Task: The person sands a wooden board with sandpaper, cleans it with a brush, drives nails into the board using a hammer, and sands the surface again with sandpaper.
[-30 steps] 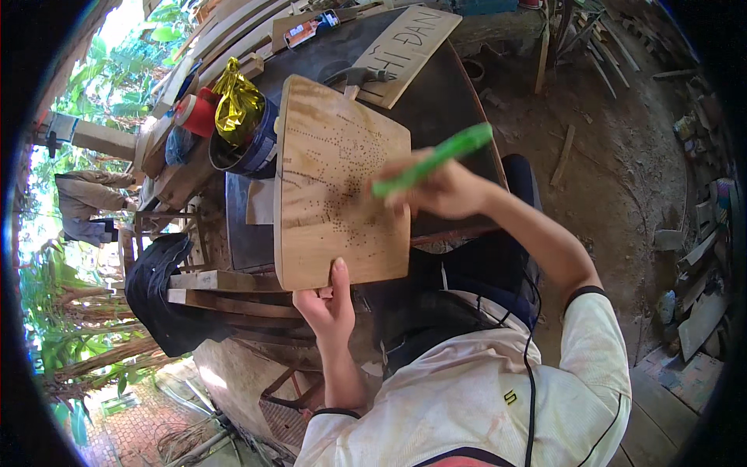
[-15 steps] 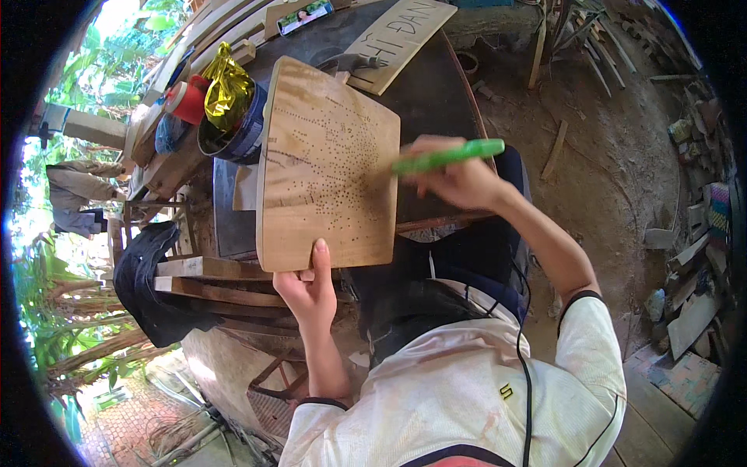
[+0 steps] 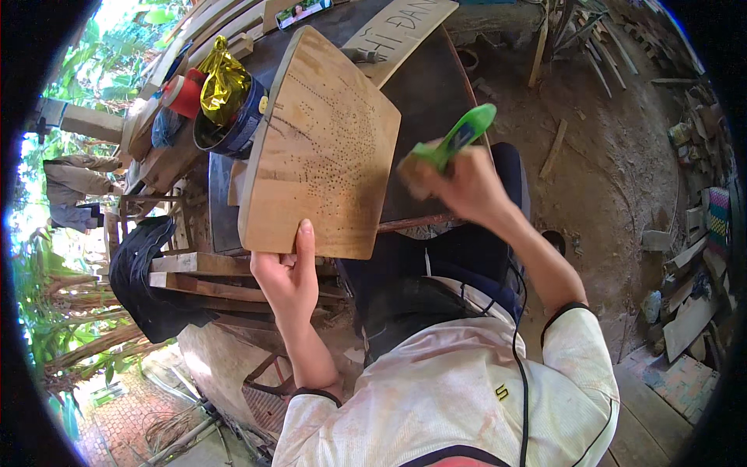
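Note:
A light wooden board [image 3: 319, 156] with many small dark dots over its face is held up, tilted, by my left hand [image 3: 288, 276]. The left thumb presses on the board's near edge, and the other fingers go behind it, out of sight. My right hand [image 3: 473, 187] is closed around a green-handled brush [image 3: 467, 128], just right of the board and apart from it. The brush's brownish bristles are smeared by motion. Behind the board, a hammer [image 3: 362, 55] shows only in part.
A dark table [image 3: 428, 101] carries a lettered wooden plank [image 3: 401, 35] and a phone [image 3: 303, 12]. To the left stand a dark blue bucket [image 3: 233, 136] with gold foil, a red spool [image 3: 183, 95] and a black cloth [image 3: 144, 280] over timber. Another person [image 3: 78, 187] is at far left.
The brush has left the board's face and moved right, its handle turning more upright. The board has tilted and shifted slightly left with my left hand.

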Available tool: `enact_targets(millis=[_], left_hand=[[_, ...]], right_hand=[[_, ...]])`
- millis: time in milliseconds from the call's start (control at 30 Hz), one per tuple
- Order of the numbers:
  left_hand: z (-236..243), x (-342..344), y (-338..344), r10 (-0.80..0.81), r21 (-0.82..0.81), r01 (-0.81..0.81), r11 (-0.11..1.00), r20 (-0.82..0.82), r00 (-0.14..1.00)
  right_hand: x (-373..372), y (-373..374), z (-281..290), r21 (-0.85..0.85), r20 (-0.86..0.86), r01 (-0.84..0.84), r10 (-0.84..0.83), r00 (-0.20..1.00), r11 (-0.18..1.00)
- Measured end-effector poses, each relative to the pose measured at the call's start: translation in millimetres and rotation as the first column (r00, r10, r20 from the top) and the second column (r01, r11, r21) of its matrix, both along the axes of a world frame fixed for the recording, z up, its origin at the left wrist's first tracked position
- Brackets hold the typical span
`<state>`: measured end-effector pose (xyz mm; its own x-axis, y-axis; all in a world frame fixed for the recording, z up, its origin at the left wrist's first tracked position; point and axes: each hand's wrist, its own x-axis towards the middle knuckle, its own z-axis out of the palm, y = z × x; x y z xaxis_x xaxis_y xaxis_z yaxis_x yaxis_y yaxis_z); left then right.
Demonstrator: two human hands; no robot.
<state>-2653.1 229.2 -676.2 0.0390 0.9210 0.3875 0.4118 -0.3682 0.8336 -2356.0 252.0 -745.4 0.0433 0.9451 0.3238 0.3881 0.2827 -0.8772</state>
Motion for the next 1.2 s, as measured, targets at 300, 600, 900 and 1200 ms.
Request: enact_targets(millis=[300,600,900,1200], left_hand=[[20.4,-77.4,25.1,0.007,0.001,-0.007,1.0,0.045,0.999],[12.7,-162.7,54.5,0.128,-0.008,-0.128,0.992,0.029,0.991],[-5.9,-265.7,52.0,0.223,-0.066,-0.217,0.974,0.1,0.97],[-22.5,-336.9,34.9,0.197,-0.04,-0.194,0.98,0.092,0.976]], right_hand=[[-107.1,2.7,-14.2,-0.228,-0.005,0.059,-0.062,0.998,0.972],[-183.3,4.9,-16.4,-0.26,-0.029,0.054,-0.064,0.998,0.964],[-267.2,-6.5,-17.9,-0.216,-0.036,0.036,-0.045,0.998,0.976],[-297.5,-13.5,-13.2,-0.382,0.037,0.013,0.001,0.999,0.924]])
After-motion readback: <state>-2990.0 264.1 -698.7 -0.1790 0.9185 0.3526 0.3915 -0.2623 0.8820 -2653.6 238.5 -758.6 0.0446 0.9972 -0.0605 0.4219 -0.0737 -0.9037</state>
